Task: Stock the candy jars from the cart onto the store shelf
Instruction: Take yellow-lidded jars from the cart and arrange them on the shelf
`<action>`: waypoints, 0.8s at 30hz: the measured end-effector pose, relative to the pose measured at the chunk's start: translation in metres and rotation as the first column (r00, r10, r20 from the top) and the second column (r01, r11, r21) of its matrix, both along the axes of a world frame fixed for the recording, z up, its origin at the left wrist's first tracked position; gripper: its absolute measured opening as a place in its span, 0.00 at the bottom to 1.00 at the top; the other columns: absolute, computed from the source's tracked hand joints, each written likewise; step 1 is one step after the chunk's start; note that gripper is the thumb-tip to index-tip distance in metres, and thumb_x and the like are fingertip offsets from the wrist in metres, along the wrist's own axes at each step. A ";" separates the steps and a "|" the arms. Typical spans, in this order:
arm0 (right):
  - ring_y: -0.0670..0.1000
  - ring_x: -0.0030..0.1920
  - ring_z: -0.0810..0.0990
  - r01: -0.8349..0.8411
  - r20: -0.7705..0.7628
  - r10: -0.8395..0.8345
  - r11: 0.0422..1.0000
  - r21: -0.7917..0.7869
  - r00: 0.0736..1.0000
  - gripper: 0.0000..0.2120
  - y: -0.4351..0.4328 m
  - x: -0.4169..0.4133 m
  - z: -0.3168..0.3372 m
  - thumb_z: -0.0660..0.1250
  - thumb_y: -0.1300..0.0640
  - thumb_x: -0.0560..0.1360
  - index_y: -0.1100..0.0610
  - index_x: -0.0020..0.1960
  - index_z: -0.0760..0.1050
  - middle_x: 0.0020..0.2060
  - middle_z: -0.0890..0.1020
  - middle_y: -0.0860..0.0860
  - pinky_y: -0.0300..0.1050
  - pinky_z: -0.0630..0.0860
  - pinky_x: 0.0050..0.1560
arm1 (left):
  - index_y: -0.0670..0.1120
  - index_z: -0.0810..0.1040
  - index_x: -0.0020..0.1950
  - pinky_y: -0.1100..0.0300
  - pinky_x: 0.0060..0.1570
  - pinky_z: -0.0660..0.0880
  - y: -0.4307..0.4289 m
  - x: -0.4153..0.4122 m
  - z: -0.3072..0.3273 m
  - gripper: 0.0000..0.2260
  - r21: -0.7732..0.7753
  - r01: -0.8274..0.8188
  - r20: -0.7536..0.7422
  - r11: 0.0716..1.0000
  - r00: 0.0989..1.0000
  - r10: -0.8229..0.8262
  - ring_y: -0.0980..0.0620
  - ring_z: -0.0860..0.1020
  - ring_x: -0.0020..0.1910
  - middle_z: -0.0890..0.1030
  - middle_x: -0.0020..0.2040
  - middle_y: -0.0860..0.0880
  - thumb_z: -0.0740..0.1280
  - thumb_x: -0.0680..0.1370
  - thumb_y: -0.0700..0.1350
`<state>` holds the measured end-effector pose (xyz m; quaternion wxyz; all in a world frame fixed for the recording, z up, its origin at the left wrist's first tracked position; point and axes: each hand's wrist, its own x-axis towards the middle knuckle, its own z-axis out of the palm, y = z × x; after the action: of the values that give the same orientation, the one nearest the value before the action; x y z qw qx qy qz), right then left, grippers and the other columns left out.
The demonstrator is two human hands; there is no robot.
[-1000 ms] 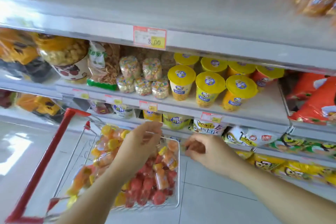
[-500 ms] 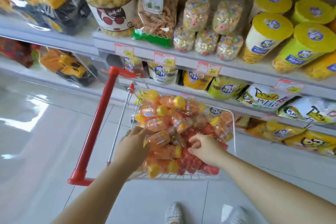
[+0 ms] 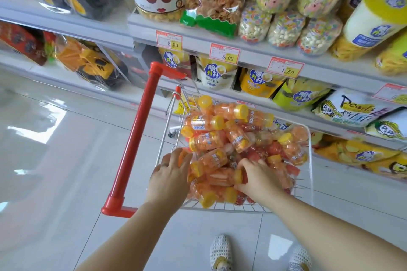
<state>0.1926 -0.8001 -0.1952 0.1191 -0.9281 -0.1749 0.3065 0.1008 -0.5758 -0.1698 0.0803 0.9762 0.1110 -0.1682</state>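
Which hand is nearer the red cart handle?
Left. The left hand is just right of the red handle; the right hand is farther right, on the candy jars.

Two bare forearms (image 3: 132, 233), dark ring (image 3: 164, 164) on the left hand (image 3: 170, 177), white knitted shoes (image 3: 221, 251) with yellow tips.

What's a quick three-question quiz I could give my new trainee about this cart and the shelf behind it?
1. True or false: the left hand and the right hand are both on candy jars inside the cart.
2. The cart's handle is: A red, B blue, C green.
3. Fill in: the leftmost price tag reads ___.
Key: 1 true; 2 A; 3 8.80.
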 end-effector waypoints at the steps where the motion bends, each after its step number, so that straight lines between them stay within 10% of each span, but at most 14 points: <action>1: 0.49 0.50 0.73 0.014 -0.014 -0.014 1.000 0.017 1.000 0.20 -0.001 0.001 0.005 0.74 0.43 0.69 0.44 0.57 0.71 0.45 0.75 0.44 0.45 0.74 0.43 | 0.55 0.68 0.72 0.51 0.55 0.77 0.000 0.001 -0.002 0.29 0.005 0.002 0.000 1.000 1.000 -0.002 0.45 0.72 0.66 0.67 0.72 0.50 0.73 0.72 0.50; 10: 0.42 0.43 0.78 0.232 -0.122 -0.203 0.921 0.312 0.972 0.17 -0.029 0.018 0.058 0.76 0.44 0.63 0.41 0.48 0.72 0.43 0.80 0.40 0.47 0.78 0.44 | 0.58 0.64 0.75 0.37 0.75 0.46 -0.033 0.018 -0.005 0.24 0.018 0.052 0.008 0.998 0.999 -0.052 0.47 0.67 0.73 0.73 0.70 0.53 0.62 0.79 0.55; 14: 0.39 0.45 0.78 0.360 -0.181 -0.311 0.822 0.441 0.933 0.15 -0.047 0.027 0.081 0.78 0.51 0.66 0.44 0.48 0.75 0.44 0.82 0.41 0.32 0.73 0.45 | 0.57 0.52 0.79 0.33 0.72 0.35 -0.048 0.021 -0.009 0.30 0.154 0.101 -0.140 0.983 0.987 -0.080 0.44 0.66 0.74 0.65 0.77 0.49 0.60 0.80 0.57; 19: 0.43 0.44 0.81 0.459 -0.239 -0.394 0.717 0.525 0.888 0.15 -0.070 0.036 0.090 0.79 0.52 0.66 0.42 0.48 0.76 0.43 0.83 0.42 0.45 0.77 0.49 | 0.56 0.58 0.77 0.33 0.73 0.39 -0.051 0.022 -0.014 0.26 0.201 0.090 -0.113 0.976 0.991 -0.068 0.44 0.74 0.67 0.70 0.74 0.46 0.58 0.81 0.59; 24: 0.50 0.45 0.81 0.515 -0.268 -0.447 0.647 0.562 0.854 0.20 -0.089 0.042 0.108 0.70 0.36 0.60 0.43 0.47 0.74 0.45 0.81 0.47 0.52 0.79 0.46 | 0.53 0.75 0.63 0.45 0.67 0.66 -0.055 0.013 0.006 0.24 0.056 0.087 0.180 0.995 0.979 -0.096 0.48 0.84 0.48 0.86 0.46 0.50 0.56 0.77 0.67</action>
<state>0.2343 -0.8891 -0.0872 0.5008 -0.8323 -0.0057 0.2376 0.1136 -0.6305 -0.1635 0.0589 0.9932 0.0621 -0.0791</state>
